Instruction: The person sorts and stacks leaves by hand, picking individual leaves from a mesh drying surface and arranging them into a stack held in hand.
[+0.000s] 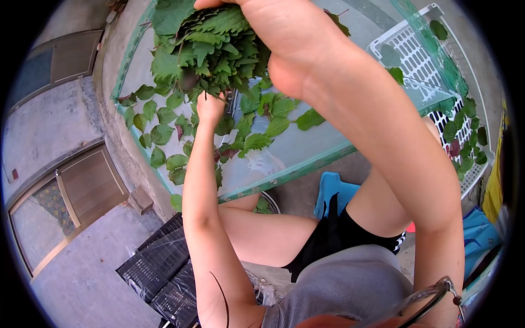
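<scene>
A thick stack of green serrated leaves (pixel 219 49) is raised close to the camera at the top. My right hand (pixel 257 22) reaches across it from the upper right, fingers against the top of the stack and partly cut off by the frame edge. Below the bunch, my left hand (pixel 211 106) is closed at its lower end, with its fingertips mostly behind the leaves. Loose leaves (pixel 161 134) lie scattered beneath on a pale sheet with a green mesh border (pixel 290 174).
A white plastic basket (pixel 410 54) stands at the upper right, more leaves along its side. Black crates (pixel 164 268) are at the lower left, near a wall (pixel 82 251). A blue stool (pixel 331 191) and part of a round container (pixel 272 202) show near my legs.
</scene>
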Motion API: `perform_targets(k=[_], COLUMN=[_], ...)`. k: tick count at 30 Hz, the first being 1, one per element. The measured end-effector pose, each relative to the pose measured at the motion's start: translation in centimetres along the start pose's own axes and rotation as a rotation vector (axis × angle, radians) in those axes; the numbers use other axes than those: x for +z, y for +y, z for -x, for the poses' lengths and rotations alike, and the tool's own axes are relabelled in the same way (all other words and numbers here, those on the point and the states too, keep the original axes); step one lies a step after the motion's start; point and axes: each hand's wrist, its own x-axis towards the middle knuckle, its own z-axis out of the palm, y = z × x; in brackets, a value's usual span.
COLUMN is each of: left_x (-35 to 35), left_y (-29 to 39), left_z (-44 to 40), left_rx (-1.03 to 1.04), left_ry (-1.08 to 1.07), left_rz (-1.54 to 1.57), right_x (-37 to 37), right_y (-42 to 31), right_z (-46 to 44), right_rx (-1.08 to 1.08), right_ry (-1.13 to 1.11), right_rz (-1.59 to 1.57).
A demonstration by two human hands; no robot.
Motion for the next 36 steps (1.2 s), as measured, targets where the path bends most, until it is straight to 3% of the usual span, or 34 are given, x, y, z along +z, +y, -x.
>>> perform_targets(k=[2, 6, 12, 16, 18, 21, 26, 29, 32, 35, 36], left_x=[0.0, -1.5, -3.7, -3.4, -3.7, -3.5, -1.6, -1.6, -0.3, -0.2, -0.8], left_y=[-1.5, -0.7, 0.8, 0.3, 0.7, 1.0, -0.5, 0.8, 0.5, 0.6, 1.1], left_z=[-0.8, 0.7, 2.7, 2.6, 2.9, 2.5, 1.4, 2.0, 1.8, 1.9, 2.1], left_rx=[-0.19, -0.291, -0.41, -0.375, -0.227, -0.159, 0.01, 0.093, 0.105, 0.161, 0.222], left_ry=[-0.191, -0.137, -0.069, 0.03, 0.195, 0.25, 0.285, 0.291, 0.291, 0.323, 0.351], left_rz=[0.435, 0.958, 1.116, 0.892, 0.394, 0.26, 0.218, 0.151, 0.133, 0.116, 0.109], right_x=[0.5, 0.7, 0.9, 0.8, 0.9, 0.9, 0.1, -1.0, 0.8, -0.2, -1.0], right_y=[-0.4, -0.4, -0.2, 0.0, 0.0, -0.2, -0.1, -0.1, -0.5, -0.3, -0.4], right_z=[0.1, 0.4, 0.7, 0.5, 0.6, 0.7, 0.6, 0.6, 0.9, 0.5, 0.5], right_rx=[0.052, 0.04, 0.066, 0.072, 0.058, 0.04, 0.076, 0.053, 0.034, 0.028, 0.045], right_ry=[0.086, 0.078, 0.072, 0.06, 0.06, 0.066, 0.042, -0.214, 0.067, 0.074, -0.079], right_rz=[0.046, 0.048, 0.044, 0.046, 0.047, 0.048, 0.041, -0.125, 0.092, 0.129, 0.035])
